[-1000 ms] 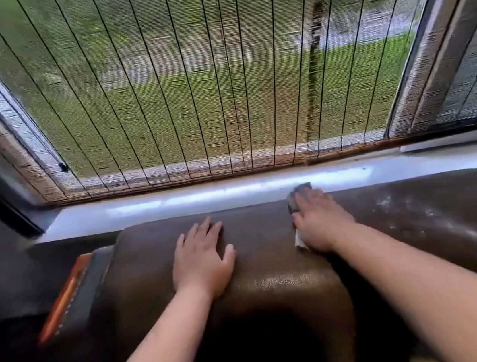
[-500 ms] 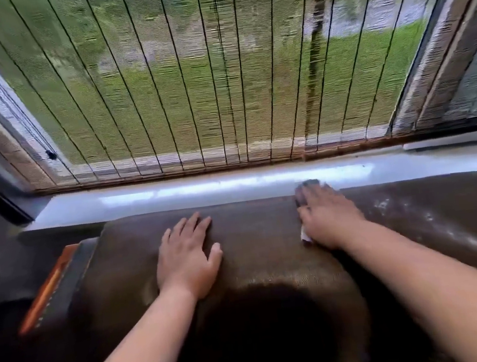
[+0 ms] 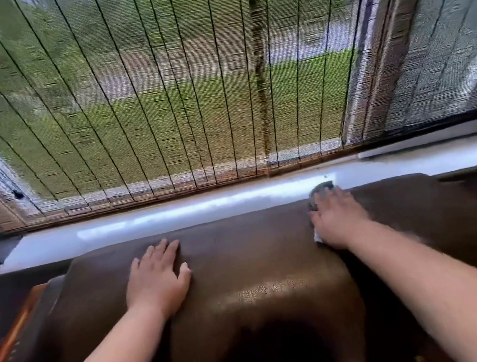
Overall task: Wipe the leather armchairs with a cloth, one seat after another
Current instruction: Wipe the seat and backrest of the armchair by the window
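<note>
- head view, the only one here: brown leather armchair (image 3: 255, 257) seen from above its backrest, which runs left to right right up against a white windowsill (image 3: 175, 215), with a bamboo blind (image 3: 161, 100) hanging behind it.
- right hand (image 3: 336, 220) lies flat with fingers straight and spread, pressing the cloth (image 3: 320, 187) onto the top back edge of the chair. only a dark grey bit of the cloth sticks out past the fingertips, plus a pale corner by the heel of the palm; the rest is under the hand.
- left hand (image 3: 159, 277) is flat on the leather too, fingers straight and close together, holding nothing, looks like it's just bracing.
- the bit that matters: the cloth sits on the right part of the backrest, near the far edge next to the sill. the backrest's long axis runs sideways, so i'd say the stroke goes along it, and the right hand is the one on it.
- leather to the right of the hand is blurry, so can't really tell if it's dusty or just glare.
- an orange-brown thing (image 3: 21, 328) pokes in at lower left, can't tell what it is.
</note>
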Demonstrator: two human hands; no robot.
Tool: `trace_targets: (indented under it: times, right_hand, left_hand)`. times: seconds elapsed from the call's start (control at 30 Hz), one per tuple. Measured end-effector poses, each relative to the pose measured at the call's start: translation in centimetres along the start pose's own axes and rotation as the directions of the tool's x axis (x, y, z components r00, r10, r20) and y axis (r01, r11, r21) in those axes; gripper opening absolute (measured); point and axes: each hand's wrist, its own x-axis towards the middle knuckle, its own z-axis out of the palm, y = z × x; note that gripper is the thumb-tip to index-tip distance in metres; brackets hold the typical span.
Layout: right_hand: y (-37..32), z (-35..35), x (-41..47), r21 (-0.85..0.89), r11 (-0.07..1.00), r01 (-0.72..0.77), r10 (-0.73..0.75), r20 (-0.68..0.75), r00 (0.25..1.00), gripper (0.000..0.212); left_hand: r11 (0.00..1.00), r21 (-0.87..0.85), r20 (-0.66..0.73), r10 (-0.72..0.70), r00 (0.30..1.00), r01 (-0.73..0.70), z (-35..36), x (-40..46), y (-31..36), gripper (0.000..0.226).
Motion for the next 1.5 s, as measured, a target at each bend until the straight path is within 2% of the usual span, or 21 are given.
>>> trace_targets:
  times: [0.1,0.13,0.23,0.27,0.33,0.43,0.5,0.63,0.7,0.77,0.8,0.87,0.93,1.0,1.07,1.13,1.2,1.3,1.37,1.43,1.5]
  right_hand:
    - [-4.8,2.1,-4.2,0.021,0.984,0.175,-0.175,0.002,0.985,0.074]
    - [-5.9,2.6,-5.9,0.020,0.969,0.246,-0.247,0.015,0.969,0.074]
    - [-5.0,2.3,-7.4,0.000,0.928,0.371,-0.371,0.038,0.928,0.069]
    - [-3.2,2.0,-6.6,-0.004,0.942,0.335,-0.335,0.015,0.942,0.067]
    - [1.9,1.1,-4.2,0.002,0.987,0.160,-0.160,-0.003,0.987,0.067]
    - [8.5,-0.5,-2.2,-0.037,0.995,-0.097,0.098,0.008,0.995,0.067]
    - [7.9,-0.4,-2.1,-0.029,0.998,-0.056,0.056,-0.004,0.998,0.068]
    - [0.0,1.7,-4.8,-0.007,0.974,0.227,-0.227,0.026,0.974,0.072]
    - [0.2,1.0,-5.0,0.005,0.952,0.305,-0.305,0.050,0.951,0.069]
    - [3.4,-0.3,-3.8,-0.051,0.961,0.271,-0.270,0.016,0.963,0.068]
    - [5.5,-1.0,-2.9,-0.060,0.980,0.189,-0.189,-0.002,0.982,0.067]
    - [10.3,-1.8,-0.6,0.034,0.996,-0.084,0.084,0.015,0.996,0.068]
    - [11.7,-1.7,0.9,0.080,0.975,-0.209,0.205,0.061,0.977,0.073]
    - [8.6,-0.8,0.3,0.031,0.997,-0.066,0.064,0.065,0.996,0.084]
    - [4.5,0.6,-2.6,0.064,0.987,0.145,-0.147,0.038,0.988,0.077]
    - [3.8,0.9,-5.5,0.085,0.956,0.281,-0.282,0.003,0.959,0.069]
    - [7.5,0.7,-5.9,0.041,0.978,0.202,-0.201,-0.030,0.979,0.068]
    - [15.7,0.3,-4.7,0.116,0.983,-0.146,0.157,-0.096,0.983,0.064]
    - [16.3,0.9,-5.1,0.109,0.964,-0.244,0.256,-0.107,0.961,0.065]
    - [12.4,2.2,-6.6,0.084,0.985,-0.154,0.163,-0.121,0.979,0.067]
    - [8.3,3.5,-8.7,0.098,0.994,0.052,-0.039,-0.129,0.991,0.078]
  left_hand:
    - [0.995,-0.058,0.004,-0.082,0.997,0.082,-1.6,0.6,2.9,0.065]
    - [0.993,-0.101,0.003,-0.063,0.998,0.063,-2.1,1.0,4.8,0.063]
    - [0.982,-0.112,-0.014,0.148,0.989,-0.149,-2.3,1.3,12.5,0.060]
    - [0.972,-0.102,-0.018,0.211,0.977,-0.211,-2.0,1.2,15.1,0.063]
    - [0.957,-0.090,-0.009,0.277,0.961,-0.277,-1.0,0.9,18.4,0.067]
    - [0.959,-0.048,-0.023,0.279,0.960,-0.280,0.5,1.1,19.4,0.075]
    - [0.962,-0.036,-0.026,0.270,0.962,-0.271,1.0,1.6,19.2,0.077]
    - [0.961,-0.042,-0.055,0.270,0.961,-0.273,0.9,1.6,19.4,0.075]
    - [0.961,-0.040,-0.074,0.272,0.959,-0.275,0.9,1.5,19.3,0.074]
    - [0.958,-0.026,-0.075,0.282,0.956,-0.285,1.1,1.5,19.1,0.077]
    - [0.958,-0.027,-0.077,0.282,0.956,-0.285,1.2,1.6,19.1,0.079]
    - [0.959,-0.036,-0.084,0.276,0.957,-0.280,1.3,1.6,19.0,0.082]
    - [0.960,-0.025,-0.102,0.274,0.956,-0.278,1.6,1.7,19.0,0.083]
    - [0.960,-0.020,-0.107,0.277,0.955,-0.281,1.7,1.7,19.0,0.084]
    - [0.960,-0.026,-0.128,0.274,0.953,-0.280,1.6,1.7,19.1,0.088]
    - [0.961,-0.018,-0.126,0.272,0.954,-0.276,1.6,1.6,19.1,0.089]
    - [0.959,-0.009,-0.129,0.280,0.951,-0.283,1.7,1.6,19.0,0.089]
    - [0.961,-0.006,-0.115,0.275,0.955,-0.278,1.6,1.6,19.0,0.087]
    - [0.961,0.001,-0.100,0.274,0.957,-0.275,1.4,1.6,19.0,0.087]
    - [0.961,0.005,-0.090,0.274,0.957,-0.275,1.3,1.6,19.2,0.084]
    - [0.964,0.018,-0.084,0.267,0.960,-0.266,1.1,1.5,19.5,0.081]
